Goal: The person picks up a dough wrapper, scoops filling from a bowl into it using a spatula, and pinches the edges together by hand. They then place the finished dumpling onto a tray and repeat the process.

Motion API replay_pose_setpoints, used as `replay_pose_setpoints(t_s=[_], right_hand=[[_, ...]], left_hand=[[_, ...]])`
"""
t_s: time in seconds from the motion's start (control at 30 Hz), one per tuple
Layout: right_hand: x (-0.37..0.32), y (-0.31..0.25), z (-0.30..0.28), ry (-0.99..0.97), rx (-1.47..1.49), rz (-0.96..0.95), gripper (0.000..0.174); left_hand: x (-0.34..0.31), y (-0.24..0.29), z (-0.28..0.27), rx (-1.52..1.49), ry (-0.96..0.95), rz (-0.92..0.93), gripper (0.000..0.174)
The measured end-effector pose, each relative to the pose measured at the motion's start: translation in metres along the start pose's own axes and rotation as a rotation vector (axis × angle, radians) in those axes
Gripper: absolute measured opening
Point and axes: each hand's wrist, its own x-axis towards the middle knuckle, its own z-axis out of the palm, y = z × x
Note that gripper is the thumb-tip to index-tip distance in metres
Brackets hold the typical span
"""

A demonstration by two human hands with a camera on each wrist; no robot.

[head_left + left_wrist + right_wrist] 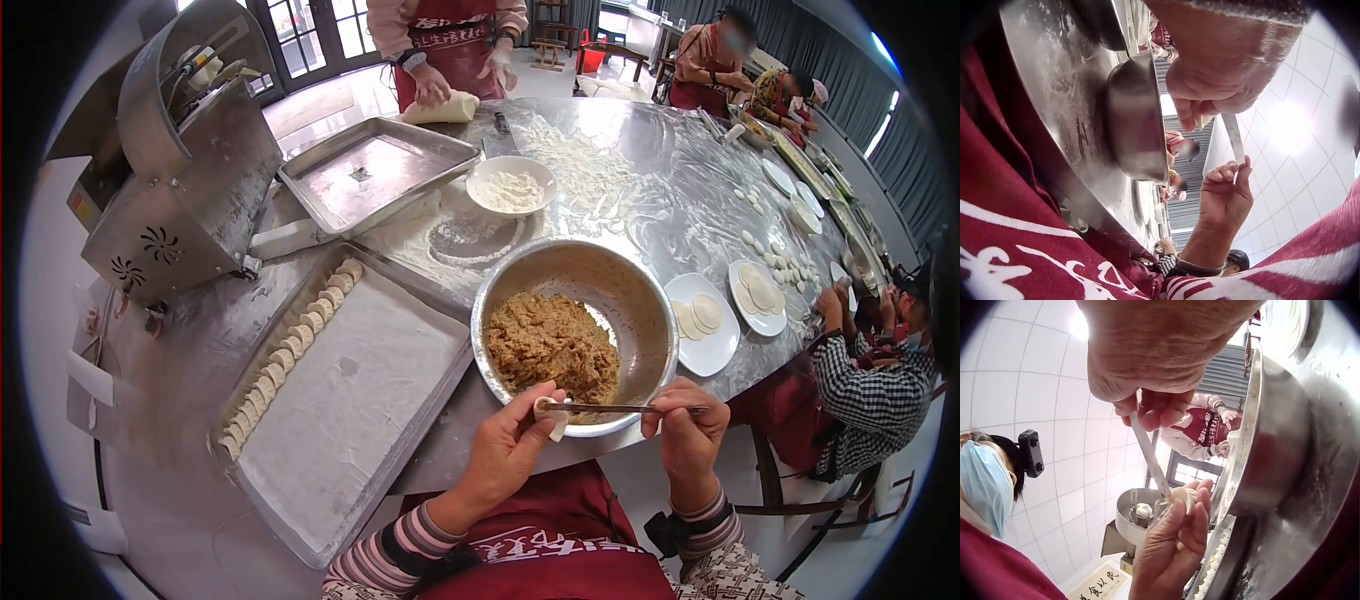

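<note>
My left hand [497, 455] pinches a small round dumpling wrapper [558, 428] at the near rim of the steel bowl [645, 300]. In the right wrist view the dumpling wrapper [1185, 498] looks cupped, with a wavy edge. A flat, narrow filling spatula [612, 408] is gripped by my right hand [690, 430], its tip in the wrapper. Some brown filling shows at that tip. Inside the bowl, a mound of brown minced filling [550, 345] lies toward the left side. Fingers partly hide the wrapper in the left wrist view.
Left of the bowl, a tray [350, 430] carries a row of folded dumplings [290, 350]. Plates of wrappers [705, 350] stand to the right. Beyond are a flour bowl [512, 170], another tray [375, 165] and a steel machine [190, 190]. Other people work around the table.
</note>
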Motion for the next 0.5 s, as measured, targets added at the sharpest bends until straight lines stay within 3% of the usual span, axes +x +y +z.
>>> replay_pose_setpoints(t_s=[0.2,0.3,0.4,0.47,0.5], right_hand=[[0.0008,0.0008,-0.0042,-0.015,-0.110,-0.082,0.022],[0.0055,-0.0023,-0.0047,0.133,-0.053,-0.160,0.019],[0.0062,0.0001,-0.0087,0.161,-0.177,-0.157,0.015],[0.0041,0.0008,-0.0063,0.113,-0.535,-0.071,0.012],[0.0008,0.0034,-0.0061,0.112,-0.534,-0.073,0.012]], left_hand=[[0.0007,-0.0021,-0.0013,0.035,0.001,-0.010,0.039],[0.0009,-0.0043,-0.0017,-0.005,-0.003,-0.023,0.039],[0.0014,-0.0062,-0.0022,-0.039,-0.008,-0.015,0.040],[0.0009,-0.0053,-0.0018,-0.033,-0.010,-0.011,0.040],[0.0001,-0.0029,-0.0009,-0.029,-0.006,-0.014,0.040]])
